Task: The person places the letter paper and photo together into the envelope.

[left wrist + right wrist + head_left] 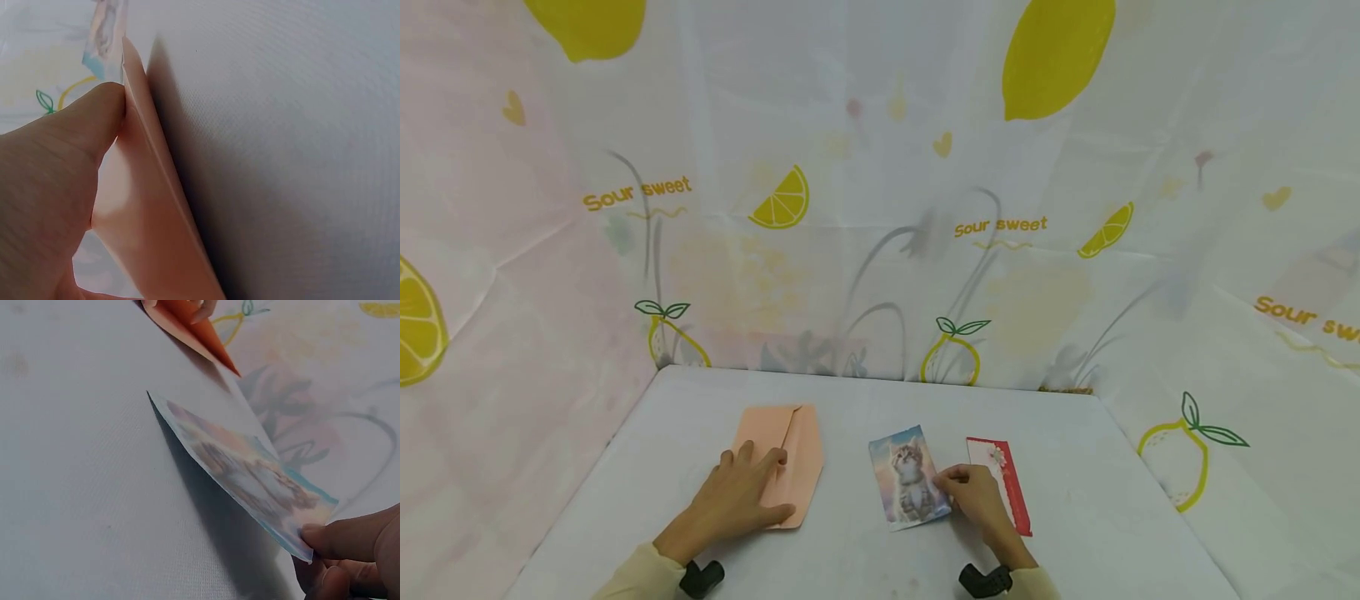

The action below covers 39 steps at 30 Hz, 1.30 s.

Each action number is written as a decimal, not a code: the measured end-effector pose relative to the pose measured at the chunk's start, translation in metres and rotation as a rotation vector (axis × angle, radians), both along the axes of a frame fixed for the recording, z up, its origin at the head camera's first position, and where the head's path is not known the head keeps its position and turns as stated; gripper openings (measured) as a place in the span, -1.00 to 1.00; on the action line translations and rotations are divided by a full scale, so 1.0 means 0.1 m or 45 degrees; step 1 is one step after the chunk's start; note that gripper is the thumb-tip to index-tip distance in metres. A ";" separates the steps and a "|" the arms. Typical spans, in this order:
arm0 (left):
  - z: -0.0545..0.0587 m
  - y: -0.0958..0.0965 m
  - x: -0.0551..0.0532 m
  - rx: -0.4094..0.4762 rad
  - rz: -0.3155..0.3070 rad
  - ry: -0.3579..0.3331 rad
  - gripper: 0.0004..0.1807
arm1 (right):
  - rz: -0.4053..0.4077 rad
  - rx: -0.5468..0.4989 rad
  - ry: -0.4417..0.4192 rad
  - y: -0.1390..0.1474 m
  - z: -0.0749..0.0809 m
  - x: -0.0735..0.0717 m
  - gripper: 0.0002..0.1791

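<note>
My left hand [730, 496] rests spread over a peach paper envelope [805, 475] on the left of the table, its thumb near the lower right corner. In the left wrist view that thumb [103, 112] lies against the envelope [156, 206] near its edge. My right hand [977, 496] pinches the right edge of a kitten picture card [908, 475] between thumb and forefinger. The card [244, 475] is tilted up off the table in the right wrist view, a shadow beneath it. A red and white card [1017, 483] lies partly hidden behind my right hand.
The white table [850, 400] backs onto a hanging cloth [880, 283] printed with lemons. Cloth also closes off both sides. Dark wrist cameras [702, 578] sit on both wrists at the near side.
</note>
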<state>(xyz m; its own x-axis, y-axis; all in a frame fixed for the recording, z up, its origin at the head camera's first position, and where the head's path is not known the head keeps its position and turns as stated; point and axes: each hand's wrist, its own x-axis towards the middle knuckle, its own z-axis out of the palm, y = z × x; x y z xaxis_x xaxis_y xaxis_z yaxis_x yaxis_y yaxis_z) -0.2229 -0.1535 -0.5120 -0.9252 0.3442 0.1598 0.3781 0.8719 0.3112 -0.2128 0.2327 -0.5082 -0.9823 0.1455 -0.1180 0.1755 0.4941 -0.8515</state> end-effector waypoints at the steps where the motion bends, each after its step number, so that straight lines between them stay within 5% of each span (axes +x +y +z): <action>1: 0.00 0.00 0.00 0.002 -0.002 0.000 -0.25 | -0.001 -0.011 0.001 0.00 0.00 0.00 -0.78; 39: 0.07 -0.05 -0.04 0.023 -0.049 -0.088 -0.29 | -0.014 -0.186 0.037 -0.28 0.02 0.00 -0.71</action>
